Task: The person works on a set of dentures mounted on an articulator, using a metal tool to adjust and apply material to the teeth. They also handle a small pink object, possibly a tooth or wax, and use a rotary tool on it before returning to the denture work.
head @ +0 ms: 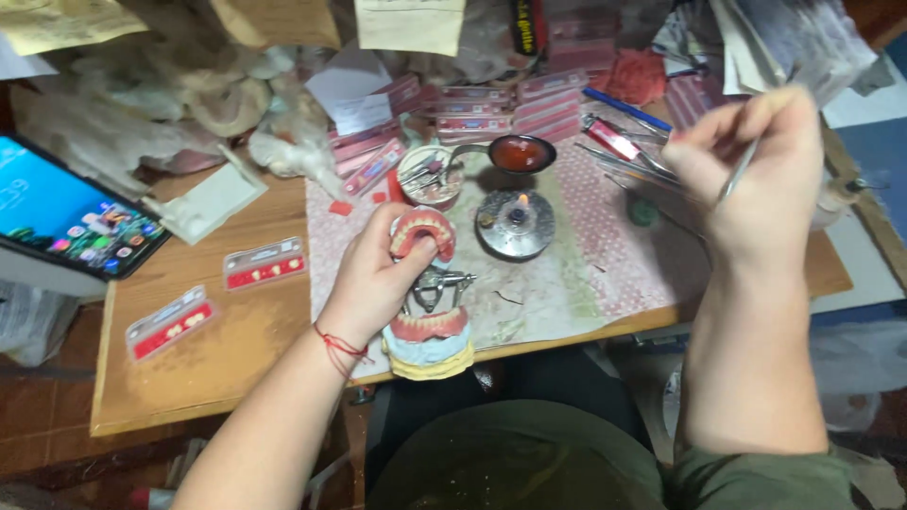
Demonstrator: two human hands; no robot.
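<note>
My left hand (378, 269) grips a hinged dental model (427, 293) whose two pink wax gum arches with white teeth are swung apart, the upper arch (422, 229) above my fingers and the lower arch (430, 326) on a pale plaster base. My right hand (751, 165) is raised at the right and pinches a thin metal hand tool (737, 173) pointing down and left. Between the hands a small round metal burner (515, 224) shows a tiny flame, and a spoon holding red wax (520, 153) lies just behind it.
A wooden table (236, 349) carries a patterned cloth (614, 255), two red tooth cards (265, 263), a lit tablet (71, 219) at the left, a cup of tools (428, 175), loose metal instruments (619, 142), stacked pink strips (515, 109) and crumpled plastic bags (142, 104) at the back.
</note>
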